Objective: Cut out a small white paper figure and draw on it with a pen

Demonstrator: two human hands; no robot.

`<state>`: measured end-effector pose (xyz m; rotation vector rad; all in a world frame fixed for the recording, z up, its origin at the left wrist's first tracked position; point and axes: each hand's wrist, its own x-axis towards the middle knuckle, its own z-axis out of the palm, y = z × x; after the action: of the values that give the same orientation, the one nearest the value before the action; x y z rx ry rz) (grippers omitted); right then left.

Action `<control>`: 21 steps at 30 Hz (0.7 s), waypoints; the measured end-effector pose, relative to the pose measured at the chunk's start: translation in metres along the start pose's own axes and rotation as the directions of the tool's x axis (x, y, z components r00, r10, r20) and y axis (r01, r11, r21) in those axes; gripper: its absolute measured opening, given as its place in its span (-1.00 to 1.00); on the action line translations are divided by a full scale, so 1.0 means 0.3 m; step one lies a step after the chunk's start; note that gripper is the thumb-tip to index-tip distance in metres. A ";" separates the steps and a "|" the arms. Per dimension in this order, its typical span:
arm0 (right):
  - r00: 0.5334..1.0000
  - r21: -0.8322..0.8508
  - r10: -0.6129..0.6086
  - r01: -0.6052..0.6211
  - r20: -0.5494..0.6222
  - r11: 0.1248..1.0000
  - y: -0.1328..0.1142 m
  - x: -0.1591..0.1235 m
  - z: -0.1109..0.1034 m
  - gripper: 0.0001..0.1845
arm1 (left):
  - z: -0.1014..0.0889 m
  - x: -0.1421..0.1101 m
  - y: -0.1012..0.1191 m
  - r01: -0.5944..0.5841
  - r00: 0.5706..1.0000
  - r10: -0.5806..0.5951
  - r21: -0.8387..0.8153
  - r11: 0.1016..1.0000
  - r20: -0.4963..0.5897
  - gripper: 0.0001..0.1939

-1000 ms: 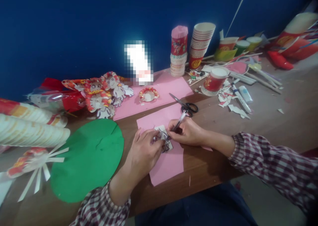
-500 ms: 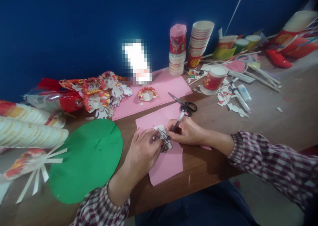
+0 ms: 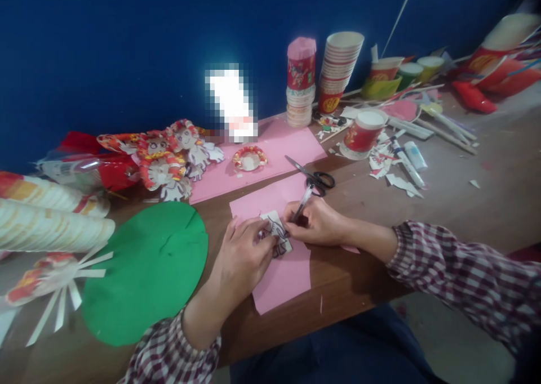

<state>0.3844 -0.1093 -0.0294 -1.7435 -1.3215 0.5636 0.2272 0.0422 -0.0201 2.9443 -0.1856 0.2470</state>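
Right hand [image 3: 319, 222] grasping a pen [image 3: 302, 205], left hand [image 3: 245, 251] upon a small drawn card [image 3: 276, 222] (whether pinching, one cannot tell), scissors [image 3: 313, 177] at one o'clock from card.

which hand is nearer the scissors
Right. The right hand, holding a pen, is just on the near side of the scissors, by the handles. The left hand is farther off, nearer the person and to the left, on the drawing.
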 end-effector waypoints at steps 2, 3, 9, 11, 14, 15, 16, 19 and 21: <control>1.000 -0.004 0.008 -0.008 -0.003 1.000 -0.002 0.000 -0.001 -0.92 | 0.000 0.000 0.000 0.002 1.000 -0.002 0.000 1.000 -0.001 -0.83; 1.000 -0.005 0.011 -0.011 -0.003 1.000 -0.002 0.000 -0.001 -0.92 | -0.001 0.000 0.000 0.004 1.000 -0.004 0.000 1.000 0.000 -0.83; 1.000 -0.003 0.013 -0.013 -0.002 1.000 0.000 -0.003 0.000 -0.92 | -0.003 0.001 0.000 0.002 1.000 -0.002 0.000 1.000 0.015 -0.84; 1.000 0.003 0.017 -0.017 0.002 1.000 0.001 -0.004 0.000 -0.92 | -0.003 0.001 0.000 0.005 1.000 -0.005 0.000 1.000 0.014 -0.84; 1.000 0.004 0.015 -0.015 0.001 1.000 0.000 -0.004 -0.001 -0.92 | -0.003 0.001 0.001 0.006 1.000 -0.006 0.005 1.000 0.017 -0.84; 1.000 0.003 0.015 -0.015 0.001 1.000 -0.001 -0.003 -0.001 -0.92 | -0.003 0.001 0.001 0.005 1.000 -0.005 0.008 1.000 0.016 -0.84; 1.000 0.002 0.013 -0.013 -0.002 1.000 -0.001 -0.003 -0.001 -0.92 | -0.003 0.001 0.001 0.004 1.000 -0.004 0.010 1.000 0.016 -0.84; 1.000 0.002 0.012 -0.012 -0.001 1.000 -0.002 -0.003 -0.002 -0.92 | -0.003 0.001 0.000 0.001 1.000 -0.001 0.012 1.000 0.016 -0.84; 1.000 0.011 0.013 -0.013 0.006 1.000 -0.002 -0.004 -0.002 -0.91 | -0.003 0.002 0.000 0.003 1.000 -0.003 0.008 1.000 0.020 -0.83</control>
<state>0.3841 -0.1105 -0.0289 -1.7432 -1.3098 0.5828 0.2275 0.0423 -0.0191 2.9558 -0.1839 0.2187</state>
